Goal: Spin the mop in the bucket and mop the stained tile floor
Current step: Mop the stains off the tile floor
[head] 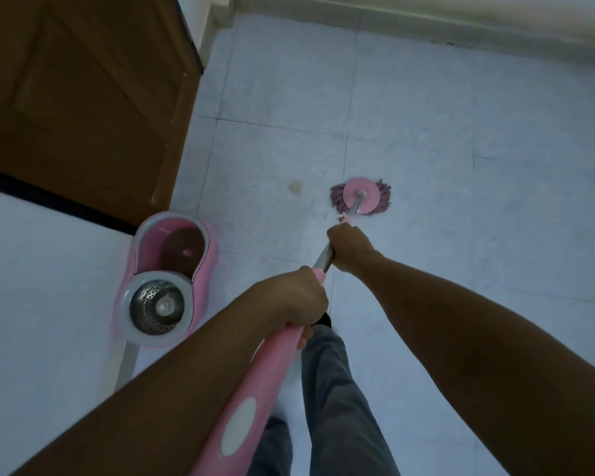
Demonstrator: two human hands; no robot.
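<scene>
The pink mop head (360, 196) lies flat on the pale tile floor (461, 218), its dark strands spread around a pink disc. A metal pole (326, 257) runs back from it into the pink mop handle (255, 396). My right hand (349, 247) grips the pole low down, just behind the mop head. My left hand (294, 297) is closed around the pink handle higher up. A small brown stain (294, 186) marks the tile to the left of the mop head, apart from it. The pink spin bucket (172, 280) stands at my left, with murky water and a steel spinner basket (158, 306).
A brown wooden door (83, 97) stands at the upper left, close behind the bucket. A pale wall and skirting (426, 25) run along the far side of the floor. My grey trouser legs (337, 400) are below the handle.
</scene>
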